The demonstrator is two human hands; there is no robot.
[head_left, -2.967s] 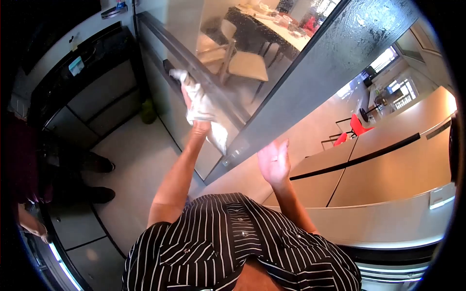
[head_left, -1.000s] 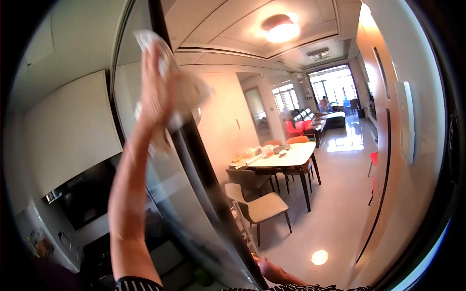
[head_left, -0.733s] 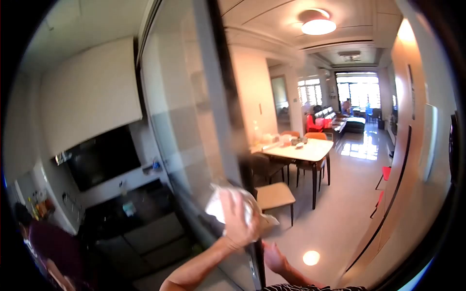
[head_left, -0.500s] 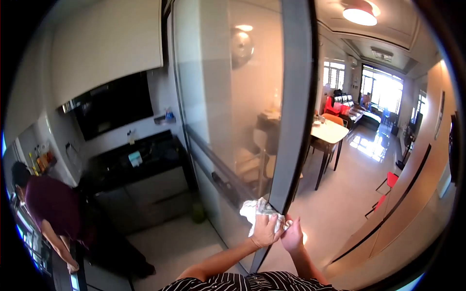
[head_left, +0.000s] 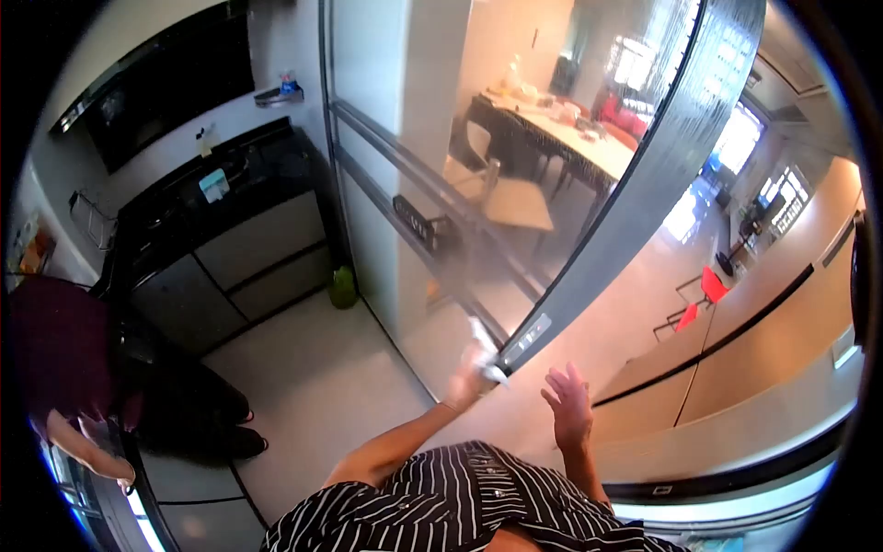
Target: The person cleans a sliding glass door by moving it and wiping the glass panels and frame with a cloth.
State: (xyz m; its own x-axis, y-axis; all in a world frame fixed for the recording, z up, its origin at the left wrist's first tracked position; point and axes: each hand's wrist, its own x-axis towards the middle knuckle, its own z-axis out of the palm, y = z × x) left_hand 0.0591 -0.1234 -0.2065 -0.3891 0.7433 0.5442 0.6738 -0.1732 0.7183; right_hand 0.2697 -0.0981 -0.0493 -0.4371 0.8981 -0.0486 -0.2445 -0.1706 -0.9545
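Observation:
My left hand (head_left: 466,384) is closed on a white cloth (head_left: 485,352), pressed at the edge of a glass sliding door (head_left: 395,276). Motion blurs the cloth and the fingertips. Just above the cloth, a lock plate (head_left: 527,338) sits in the grey metal door frame (head_left: 635,207). To the right of the frame my right hand (head_left: 570,403) is raised in the air with its fingers spread, holding nothing. Dark rails (head_left: 405,175) cross the glass.
At the left a person in a dark purple top (head_left: 60,359) stands by a counter. Behind are a black countertop (head_left: 267,170) and a green container (head_left: 343,288) on the floor. Through the glass show a dining table (head_left: 589,147) and chairs; red folding stools (head_left: 711,285) stand at right.
My right hand has come away from the door edge and opened. My left hand still holds the cloth at the door. The view has tilted downward and turned.

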